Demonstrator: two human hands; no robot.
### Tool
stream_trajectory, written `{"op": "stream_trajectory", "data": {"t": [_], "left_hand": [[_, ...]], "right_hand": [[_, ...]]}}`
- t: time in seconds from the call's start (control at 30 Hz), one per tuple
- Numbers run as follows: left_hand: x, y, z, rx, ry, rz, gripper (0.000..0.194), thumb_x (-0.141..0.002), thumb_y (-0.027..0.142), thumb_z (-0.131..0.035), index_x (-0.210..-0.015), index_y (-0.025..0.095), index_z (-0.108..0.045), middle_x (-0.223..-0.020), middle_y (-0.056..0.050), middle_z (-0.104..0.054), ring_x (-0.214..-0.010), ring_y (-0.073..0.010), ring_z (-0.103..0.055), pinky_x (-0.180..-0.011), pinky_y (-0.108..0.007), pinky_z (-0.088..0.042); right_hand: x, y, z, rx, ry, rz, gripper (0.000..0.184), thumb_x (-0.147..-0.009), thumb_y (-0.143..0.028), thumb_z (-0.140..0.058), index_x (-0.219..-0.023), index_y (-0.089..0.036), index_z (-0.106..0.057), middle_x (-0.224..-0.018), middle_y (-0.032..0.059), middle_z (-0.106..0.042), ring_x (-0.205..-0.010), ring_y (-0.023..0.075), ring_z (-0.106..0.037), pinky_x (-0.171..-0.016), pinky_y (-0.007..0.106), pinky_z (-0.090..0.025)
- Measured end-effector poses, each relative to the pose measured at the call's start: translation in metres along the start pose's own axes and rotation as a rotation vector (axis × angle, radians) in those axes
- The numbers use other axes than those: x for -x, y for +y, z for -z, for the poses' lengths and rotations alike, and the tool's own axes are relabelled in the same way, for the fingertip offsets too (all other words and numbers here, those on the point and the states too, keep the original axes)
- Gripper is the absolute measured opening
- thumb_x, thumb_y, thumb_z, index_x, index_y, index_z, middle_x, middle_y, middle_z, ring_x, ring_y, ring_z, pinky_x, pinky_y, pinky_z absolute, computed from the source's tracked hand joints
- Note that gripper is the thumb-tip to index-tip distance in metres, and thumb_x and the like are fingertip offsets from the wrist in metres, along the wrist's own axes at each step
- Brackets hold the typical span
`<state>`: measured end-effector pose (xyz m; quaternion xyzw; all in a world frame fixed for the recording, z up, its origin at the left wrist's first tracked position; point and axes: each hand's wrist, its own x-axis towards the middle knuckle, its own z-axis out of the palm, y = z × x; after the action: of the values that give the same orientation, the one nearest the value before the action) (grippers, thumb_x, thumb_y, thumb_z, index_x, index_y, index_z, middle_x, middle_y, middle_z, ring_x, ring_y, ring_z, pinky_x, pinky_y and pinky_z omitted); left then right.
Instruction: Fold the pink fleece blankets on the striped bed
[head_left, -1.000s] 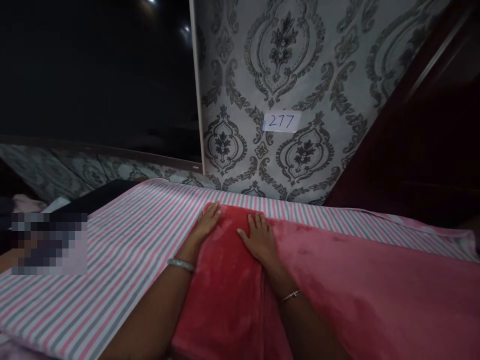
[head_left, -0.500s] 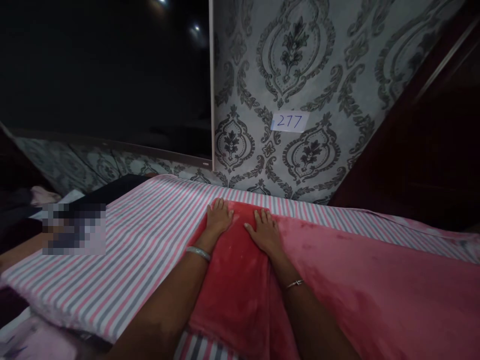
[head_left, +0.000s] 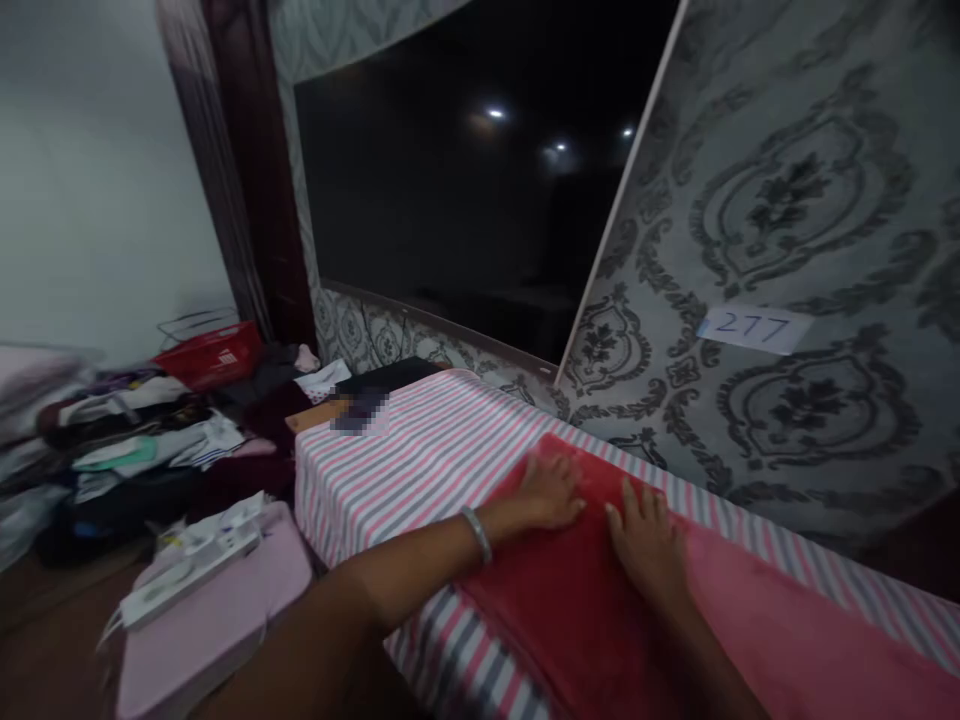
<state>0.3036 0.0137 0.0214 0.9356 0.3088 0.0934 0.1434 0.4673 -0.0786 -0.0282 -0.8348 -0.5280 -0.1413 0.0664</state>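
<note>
- Broadly, the striped cover (head_left: 420, 440) carries the red cloth (head_left: 592, 580) on top.
- Left of the striped cover, a red bag (head_left: 210, 357) bears pale marking, too small to read.
- Above the striped cover, a paper label (head_left: 756, 329) reads "277".
- Over the striped cover, left hand (head_left: 551, 490), blurred, and right hand (head_left: 649, 535) rest flat on the cloth, fingers outstretched.

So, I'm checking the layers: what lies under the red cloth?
Striped cloth shows along edges of the red cloth, apparently continuing underneath; whatever lies directly beneath is covered from view.
</note>
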Motion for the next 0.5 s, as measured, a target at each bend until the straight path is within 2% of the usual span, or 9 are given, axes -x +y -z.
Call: {"op": "stream_trajectory", "data": {"t": [0.1, 0.2, 0.4, 0.5], "left_hand": [[0.03, 0.0, -0.024, -0.031, 0.073, -0.107, 0.063, -0.098, 0.051, -0.038, -0.153, 0.02, -0.04, -0.16, -0.015, -0.038, -0.151, -0.0335, -0.027, -0.122, -0.064, -0.011], [0.043, -0.003, -0.036, -0.068, 0.113, -0.103, 0.063, -0.099, 0.051, -0.037, -0.152, 0.017, -0.041, -0.159, -0.017, -0.039, -0.15, -0.0354, -0.029, -0.121, -0.064, -0.013], [0.043, -0.002, -0.032, -0.112, 0.165, -0.104, 0.06, -0.099, 0.05, -0.039, -0.149, 0.018, -0.047, -0.156, -0.017, -0.044, -0.147, -0.0339, -0.035, -0.122, -0.061, -0.018], [0.046, 0.0, -0.029, -0.15, 0.201, -0.108, 0.056, -0.099, 0.048, -0.043, -0.147, 0.02, -0.05, -0.153, -0.014, -0.048, -0.144, -0.0309, -0.039, -0.121, -0.058, -0.022]], "right_hand": [[0.031, -0.013, -0.005, 0.1, -0.015, 0.099, 0.062, -0.099, -0.038, -0.032, -0.155, -0.012, -0.04, -0.157, 0.0195, -0.04, -0.143, 0.0361, -0.038, -0.11, 0.053, -0.036], [0.05, -0.019, -0.009, 0.158, -0.024, 0.13, 0.062, -0.098, -0.039, -0.035, -0.154, -0.012, -0.042, -0.156, 0.0193, -0.041, -0.142, 0.0369, -0.04, -0.111, 0.054, -0.035], [0.047, -0.017, -0.009, 0.148, 0.003, 0.148, 0.061, -0.099, -0.039, -0.036, -0.154, -0.012, -0.043, -0.155, 0.0196, -0.042, -0.141, 0.0368, -0.041, -0.113, 0.054, -0.033], [0.05, -0.017, -0.004, 0.09, -0.026, 0.134, 0.062, -0.1, -0.041, -0.038, -0.154, -0.013, -0.041, -0.157, 0.0192, -0.04, -0.141, 0.0371, -0.04, -0.112, 0.054, -0.034]]}}
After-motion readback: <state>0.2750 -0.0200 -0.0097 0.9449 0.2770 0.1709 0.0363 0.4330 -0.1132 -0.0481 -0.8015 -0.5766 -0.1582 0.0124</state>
